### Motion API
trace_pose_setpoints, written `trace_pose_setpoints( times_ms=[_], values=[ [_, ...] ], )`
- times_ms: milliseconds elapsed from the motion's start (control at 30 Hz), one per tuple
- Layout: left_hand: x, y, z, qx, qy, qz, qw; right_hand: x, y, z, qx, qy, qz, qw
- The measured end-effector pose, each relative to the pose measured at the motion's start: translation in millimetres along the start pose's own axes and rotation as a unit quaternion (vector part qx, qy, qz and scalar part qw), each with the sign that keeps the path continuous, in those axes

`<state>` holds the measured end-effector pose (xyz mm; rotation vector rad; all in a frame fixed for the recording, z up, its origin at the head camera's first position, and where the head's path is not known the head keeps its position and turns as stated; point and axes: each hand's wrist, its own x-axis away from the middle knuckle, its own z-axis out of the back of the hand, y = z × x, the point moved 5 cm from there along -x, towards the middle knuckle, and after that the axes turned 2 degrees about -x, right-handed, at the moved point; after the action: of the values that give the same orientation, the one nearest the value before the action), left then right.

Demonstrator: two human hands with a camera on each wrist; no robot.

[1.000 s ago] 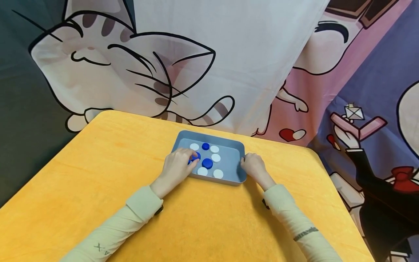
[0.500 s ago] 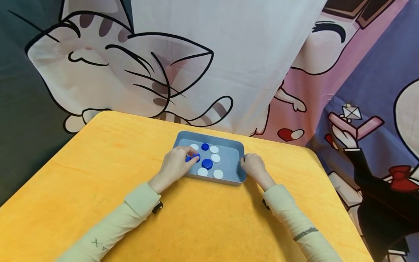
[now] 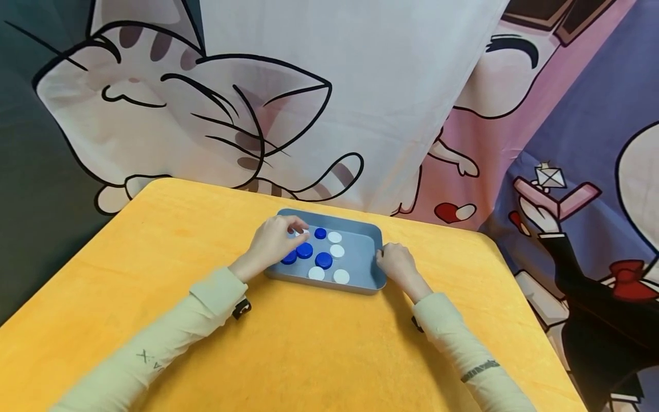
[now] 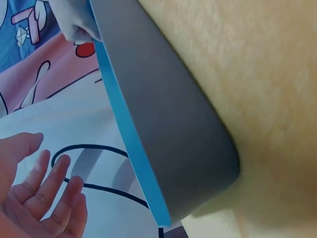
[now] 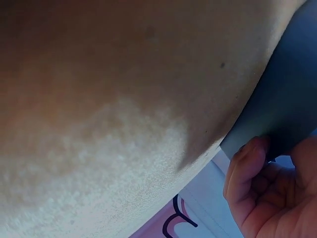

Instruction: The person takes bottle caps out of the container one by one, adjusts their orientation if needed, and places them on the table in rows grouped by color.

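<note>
A shallow blue-grey tray (image 3: 360, 260) holds flat round discs, some blue and some white. My left hand (image 3: 270, 243) is over the tray's left part, fingers loosely bent and apart, with nothing between them in the left wrist view. Beneath its fingertips a white disc (image 3: 302, 233) is partly covered. Just right of the palm lie one blue disc (image 3: 304, 250) and, nearer the tray's left wall, another blue disc (image 3: 289, 257). My right hand (image 3: 399, 266) grips the tray's right wall; the right wrist view shows its fingers curled at that edge (image 5: 257, 134).
In the tray's middle are a larger blue disc (image 3: 324, 260) and a small blue disc (image 3: 320, 233), with several white discs (image 3: 337, 250) around them. The tray stands on a yellow-covered table (image 3: 329, 349). A printed cloth (image 3: 391, 97) hangs behind its far edge.
My left hand has come away from the blue discs, moving up and to the left, and two of them are now uncovered. My right hand stays at the tray's right wall.
</note>
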<state>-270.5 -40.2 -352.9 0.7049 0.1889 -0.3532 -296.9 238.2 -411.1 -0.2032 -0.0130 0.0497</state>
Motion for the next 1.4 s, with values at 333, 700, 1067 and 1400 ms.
trace_pose_setpoints(
  times_ms=[333,700,1067,1400],
  values=[
    [-20.0,-2.8,3.8,0.001,-0.018,0.002,0.9998,-2.1,-1,0,-0.003,0.002,-0.001,1.0],
    [-41.5,-10.4,2.0,0.01,-0.046,0.006,0.9989,-3.2,-3,-1,-0.007,0.002,0.003,1.0],
    [-59.5,-39.9,-6.7,0.036,-0.104,-0.008,0.9939,-5.0,-5,-3,-0.009,0.003,0.008,0.9999],
    [-73.4,-49.6,-21.2,0.049,-0.162,-0.04,0.9847,-0.4,2,-3,-0.012,0.008,0.003,0.9999]
  ],
)
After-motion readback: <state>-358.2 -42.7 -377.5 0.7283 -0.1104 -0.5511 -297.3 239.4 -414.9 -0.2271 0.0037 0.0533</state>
